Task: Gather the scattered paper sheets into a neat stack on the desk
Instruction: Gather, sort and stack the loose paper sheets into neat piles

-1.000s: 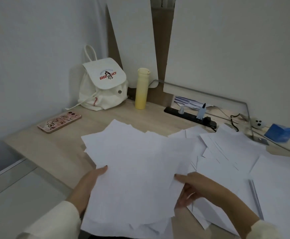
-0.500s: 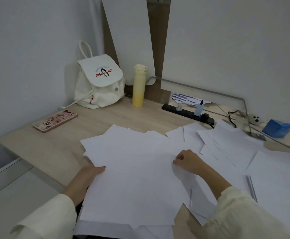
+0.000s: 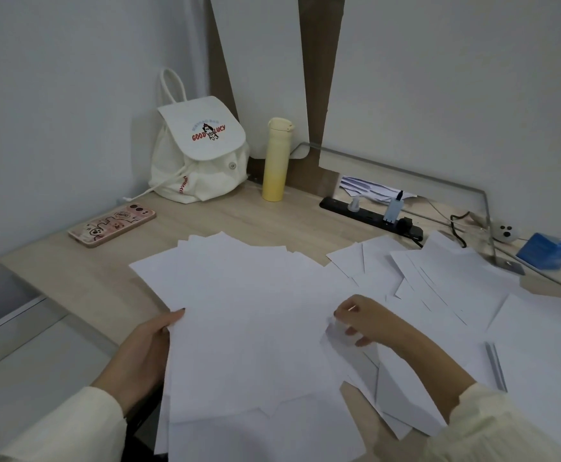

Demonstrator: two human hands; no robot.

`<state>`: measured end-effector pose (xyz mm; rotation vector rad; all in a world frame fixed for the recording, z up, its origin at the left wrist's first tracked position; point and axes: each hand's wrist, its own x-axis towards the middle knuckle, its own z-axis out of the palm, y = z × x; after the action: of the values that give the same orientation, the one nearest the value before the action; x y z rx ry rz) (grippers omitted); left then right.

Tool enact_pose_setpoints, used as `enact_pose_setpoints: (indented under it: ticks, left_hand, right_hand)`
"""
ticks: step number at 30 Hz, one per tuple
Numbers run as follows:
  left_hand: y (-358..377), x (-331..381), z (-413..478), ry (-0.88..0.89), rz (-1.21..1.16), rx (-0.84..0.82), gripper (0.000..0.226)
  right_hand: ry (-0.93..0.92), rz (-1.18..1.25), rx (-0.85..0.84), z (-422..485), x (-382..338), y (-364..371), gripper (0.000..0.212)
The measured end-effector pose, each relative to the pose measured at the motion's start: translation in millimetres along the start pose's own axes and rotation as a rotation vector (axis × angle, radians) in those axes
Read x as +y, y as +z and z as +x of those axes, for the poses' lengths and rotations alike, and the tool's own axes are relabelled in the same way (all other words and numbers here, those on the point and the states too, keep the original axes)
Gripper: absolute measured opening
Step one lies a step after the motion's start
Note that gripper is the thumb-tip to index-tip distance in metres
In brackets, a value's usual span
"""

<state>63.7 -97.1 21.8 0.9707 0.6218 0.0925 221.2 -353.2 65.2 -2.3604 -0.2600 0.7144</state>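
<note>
Gripping paper sheets, left hand, right hand

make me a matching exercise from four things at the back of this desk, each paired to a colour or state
Things:
1 phone
2 insulated bottle
3 backpack
4 power strip

Descriptions:
a yellow, standing upright
b black, with plugs in it
c pink case, lying flat
d white, flap closed

Pairs: 1-c, 2-a, 3-d, 4-b
</note>
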Motion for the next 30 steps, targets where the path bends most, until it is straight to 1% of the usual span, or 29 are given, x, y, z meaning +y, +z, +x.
enact_pose_setpoints:
  ticks: [1,3,5,6,8,10,12,14,15,16,18,19,21,22,23,25,26,27,28,29,30]
  left_hand:
    - [-0.4,-0.6,-1.9,0.001,-0.004,-0.023,0.025]
    - [-0.5,-6.2,-4.5,-0.034,0.022,-0.039,0.032]
    - [1.6,-12.6,-5.4,-0.077,0.069,-0.026,0.032]
    - [3.6,-13.8,-6.3,-0.090,0.102,-0.005,0.029]
    - [5.3,-14.7,-6.8,-0.087,0.166,0.048,0.023]
    - [4.1,-13.0,-6.1,-0.059,0.193,0.073,0.024]
    - [-1.6,-9.4,-5.7,-0.029,0.179,0.090,0.028]
    - [-9.4,-4.9,-5.4,-0.004,0.138,0.088,0.031]
    - [-12.5,-2.8,-5.8,0.011,0.118,0.081,0.032]
    - [-14.9,-0.6,-6.1,0.028,0.104,0.074,0.032]
    - [-16.3,3.4,-7.3,0.056,0.081,0.052,0.034]
    - [-15.9,4.7,-7.6,0.065,0.066,0.037,0.036]
    - [-13.7,7.4,-8.7,0.086,0.037,0.009,0.036]
    - [-12.4,8.8,-9.9,0.096,0.024,0.001,0.036]
    - [-11.6,10.2,-11.4,0.101,0.010,-0.001,0.035]
    - [-11.4,11.8,-14.8,0.099,-0.026,-0.008,0.035]
    - [-11.8,11.6,-15.8,0.099,-0.040,-0.011,0.035]
    - [-12.3,11.2,-16.5,0.101,-0.049,-0.017,0.035]
    - [-13.1,10.4,-16.8,0.105,-0.053,-0.020,0.035]
    - [-13.9,10.0,-16.7,0.107,-0.049,-0.025,0.035]
    - [-14.5,9.7,-16.0,0.106,-0.037,-0.032,0.035]
  right_hand:
    - [0.029,0.099,0.039,1.0,1.2,0.1,0.024]
    - [0.082,0.299,-0.007,0.6,0.5,6.1,0.029]
    - [0.106,0.470,-0.123,-3.2,-2.6,15.4,0.017]
    - [0.096,0.496,-0.182,-6.5,-4.0,19.4,0.012]
    - [0.069,0.439,-0.216,-9.5,-3.7,21.4,0.019]
    - [0.059,0.412,-0.148,-9.2,0.0,17.6,0.024]
    - [0.060,0.385,-0.025,-7.7,8.6,11.2,0.030]
    - [0.063,0.329,0.084,-6.7,18.4,6.3,0.047]
    - [0.066,0.342,0.119,-5.5,23.9,6.0,0.056]
    - [0.060,0.381,0.129,-5.5,27.8,6.1,0.065]
    - [0.024,0.573,0.069,-6.4,31.0,7.9,0.080]
    - [0.004,0.704,0.025,-6.0,30.6,9.8,0.078]
    - [-0.041,0.927,-0.009,-5.7,24.6,16.4,0.054]
    - [-0.048,0.987,0.006,-4.8,21.7,19.7,0.045]
    - [-0.030,1.015,0.042,-2.9,19.3,22.7,0.045]
    - [0.029,1.056,0.078,0.5,17.5,25.9,0.057]
    - [0.036,1.080,0.044,0.5,16.4,27.5,0.060]
    - [0.026,1.110,-0.023,-0.2,14.5,29.2,0.053]
    - [0.009,1.148,-0.099,-2.1,11.1,31.8,0.041]
    - [-0.023,1.180,-0.148,-3.4,8.1,35.0,0.034]
    - [-0.064,1.196,-0.162,-3.0,6.7,38.2,0.031]
